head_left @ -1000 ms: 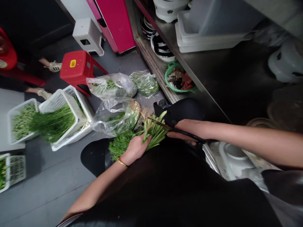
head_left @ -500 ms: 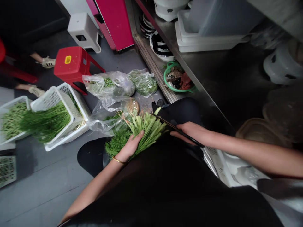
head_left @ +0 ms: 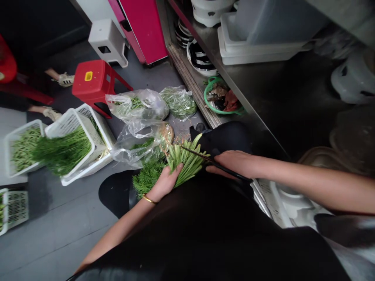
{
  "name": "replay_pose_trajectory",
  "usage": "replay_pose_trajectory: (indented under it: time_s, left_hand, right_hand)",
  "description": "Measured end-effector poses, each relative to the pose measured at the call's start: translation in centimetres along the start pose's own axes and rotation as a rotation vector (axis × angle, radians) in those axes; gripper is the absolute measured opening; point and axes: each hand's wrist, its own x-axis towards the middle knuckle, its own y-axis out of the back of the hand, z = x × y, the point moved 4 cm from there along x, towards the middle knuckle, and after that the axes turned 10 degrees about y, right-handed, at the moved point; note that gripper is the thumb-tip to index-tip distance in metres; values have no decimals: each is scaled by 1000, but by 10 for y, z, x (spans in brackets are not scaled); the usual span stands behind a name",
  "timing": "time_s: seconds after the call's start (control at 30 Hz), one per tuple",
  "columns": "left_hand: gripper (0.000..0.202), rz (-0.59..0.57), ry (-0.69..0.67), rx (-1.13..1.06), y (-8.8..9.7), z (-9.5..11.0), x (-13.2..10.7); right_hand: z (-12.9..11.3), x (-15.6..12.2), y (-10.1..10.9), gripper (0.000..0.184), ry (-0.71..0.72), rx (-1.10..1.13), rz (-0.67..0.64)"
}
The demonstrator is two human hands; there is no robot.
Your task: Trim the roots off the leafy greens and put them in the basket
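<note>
My left hand (head_left: 168,181) is closed around a bunch of feathery green herbs (head_left: 187,158), held above my lap. Its pale stalk ends fan out away from me, with a few thin brownish roots at the tip, while the fine leaves (head_left: 146,177) hang out on the left of the hand. In my right hand (head_left: 233,162) is a long, thin, dark knife (head_left: 195,153). Its blade lies across the stalk ends, with the tip pointing left; whether it cuts into them I cannot tell. Below the stalks are an open plastic bag (head_left: 124,146) with greens and scattered root trimmings (head_left: 183,136).
White baskets (head_left: 84,168) of greens and green beans stand at left. Beyond them are a red stool (head_left: 90,80) and a co-worker's shoes (head_left: 66,80). Two filled plastic bags (head_left: 140,103) lie ahead. A steel shelf (head_left: 252,105) runs along my right, with a green colander (head_left: 209,103) below.
The knife and my right hand have moved left, so the blade reaches farther across the stalks. My left hand and the bunch have shifted slightly right. The view has shifted a little too.
</note>
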Motion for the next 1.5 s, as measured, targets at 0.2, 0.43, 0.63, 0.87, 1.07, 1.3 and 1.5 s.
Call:
replay_pose_trajectory:
  time_s: [0.2, 0.43, 0.63, 0.87, 1.07, 1.3, 1.5]
  left_hand:
    - [46, 39, -82, 228, -4, -4, 0]
    - [46, 14, -130, 625, -9, 1, 0]
    - [50, 7, -93, 529, -8, -5, 2]
    - [52, -14, 66, -35, 6, -20, 4]
    - [56, -45, 171, -63, 9, -34, 8]
    - [57, -46, 38, -98, 5, -6, -1]
    - [54, -82, 28, -92, 2, -1, -3]
  right_hand:
    - [-2, 3, -4, 54, 37, 207, -38]
    - [-1, 7, -11, 49, 60, 371, 3]
    - [12, 9, -29, 53, -96, 409, 18]
    - [11, 4, -24, 54, -98, -107, 115]
    - [13, 2, -14, 49, -93, -234, 113]
    - [15, -2, -6, 52, -105, -270, 98]
    - [6, 4, -6, 56, -112, -275, 123]
